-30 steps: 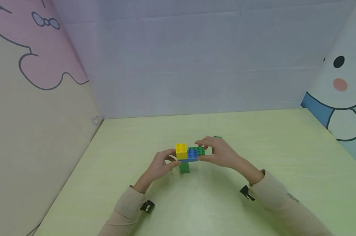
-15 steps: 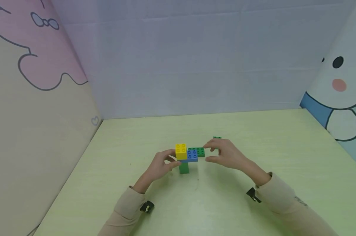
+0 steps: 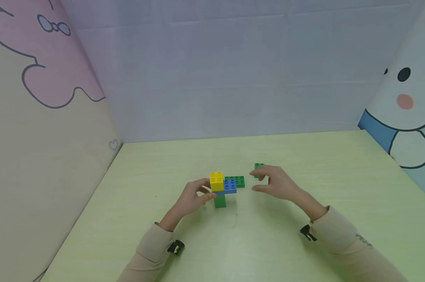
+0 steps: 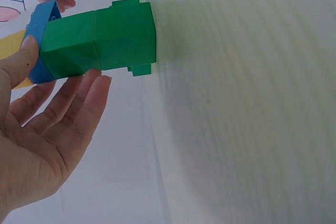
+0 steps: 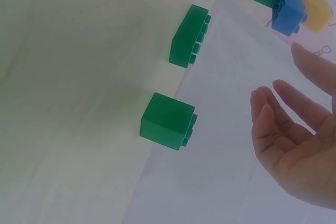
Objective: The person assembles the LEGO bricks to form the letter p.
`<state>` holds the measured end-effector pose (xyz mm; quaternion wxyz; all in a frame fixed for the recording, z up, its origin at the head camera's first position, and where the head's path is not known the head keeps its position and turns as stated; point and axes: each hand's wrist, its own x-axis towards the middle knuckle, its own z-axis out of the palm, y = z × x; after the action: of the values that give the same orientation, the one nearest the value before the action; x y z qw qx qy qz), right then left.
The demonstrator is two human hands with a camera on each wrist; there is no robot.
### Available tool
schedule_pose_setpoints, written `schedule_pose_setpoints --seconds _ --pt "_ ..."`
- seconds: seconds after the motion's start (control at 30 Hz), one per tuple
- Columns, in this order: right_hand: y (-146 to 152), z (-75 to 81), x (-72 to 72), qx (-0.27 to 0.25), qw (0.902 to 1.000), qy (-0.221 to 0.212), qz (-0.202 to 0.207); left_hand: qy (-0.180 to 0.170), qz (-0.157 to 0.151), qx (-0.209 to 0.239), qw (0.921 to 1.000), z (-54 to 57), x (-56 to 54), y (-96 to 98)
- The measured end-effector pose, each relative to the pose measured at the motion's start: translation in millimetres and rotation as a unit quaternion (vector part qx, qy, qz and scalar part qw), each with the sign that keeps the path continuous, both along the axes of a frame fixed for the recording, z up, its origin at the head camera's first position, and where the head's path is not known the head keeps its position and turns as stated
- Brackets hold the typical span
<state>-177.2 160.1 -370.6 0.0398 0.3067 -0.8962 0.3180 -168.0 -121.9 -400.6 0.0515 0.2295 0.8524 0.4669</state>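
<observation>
A stack of toy building bricks stands upright on the table: two green blocks (image 4: 123, 35), a blue brick (image 3: 230, 186) across their top, and a yellow brick (image 3: 216, 181) on the blue one's left end. My left hand (image 3: 192, 199) pinches the stack near the blue brick, thumb on the near side and fingers behind. Off to the right, my right hand (image 3: 276, 182) holds nothing, its fingers loosely bent and thumb apart. A green block (image 5: 167, 121) is the loose piece nearest to it, partly covered by the hand in the head view.
Behind the stack a longer, low green brick (image 3: 239, 181) lies on the pale table (image 3: 156, 235). A grey-white cloth wall (image 3: 233, 78) closes off the back, with cartoon-printed panels on both sides.
My right hand has let go of the blue brick's right end and drawn away to the right, uncovering more of the low green brick. The left hand and the stack stay put.
</observation>
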Motion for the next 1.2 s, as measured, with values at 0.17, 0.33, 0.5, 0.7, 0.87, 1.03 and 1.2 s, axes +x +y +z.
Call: schedule_pose_setpoints --seconds 0.17,0.33,0.5,0.7,0.87,1.03,1.2 --pt "5.5 -3.7 -3.2 -0.001 1.0000 -0.004 -0.006 0.004 0.001 -0.004 1.0000 -0.1 -0.5 0.2" --pt "9.8 -6.3 -7.1 0.005 0.9998 -0.007 -0.016 0.002 0.005 -0.010 0.9999 0.5 0.0 0.5" --pt "12.8 -8.8 -11.4 -0.003 0.9996 -0.007 -0.025 0.002 0.007 -0.012 0.9999 1.4 0.7 0.6" --pt "14.8 -10.6 -13.7 0.000 0.9985 -0.027 -0.047 -0.002 0.009 -0.010 0.9999 1.2 0.9 0.7" --pt "16.4 -12.3 -17.1 -0.008 0.9967 -0.052 -0.062 -0.003 0.009 -0.009 0.9999 -0.4 1.0 0.4" --pt "17.8 -14.0 -20.5 -0.012 0.9956 -0.059 -0.072 -0.005 0.006 -0.006 1.0000 -0.3 1.6 0.5" --pt "18.9 -15.1 -23.4 -0.014 0.9940 -0.064 -0.088 -0.007 0.006 -0.008 0.9999 0.4 1.9 0.5"
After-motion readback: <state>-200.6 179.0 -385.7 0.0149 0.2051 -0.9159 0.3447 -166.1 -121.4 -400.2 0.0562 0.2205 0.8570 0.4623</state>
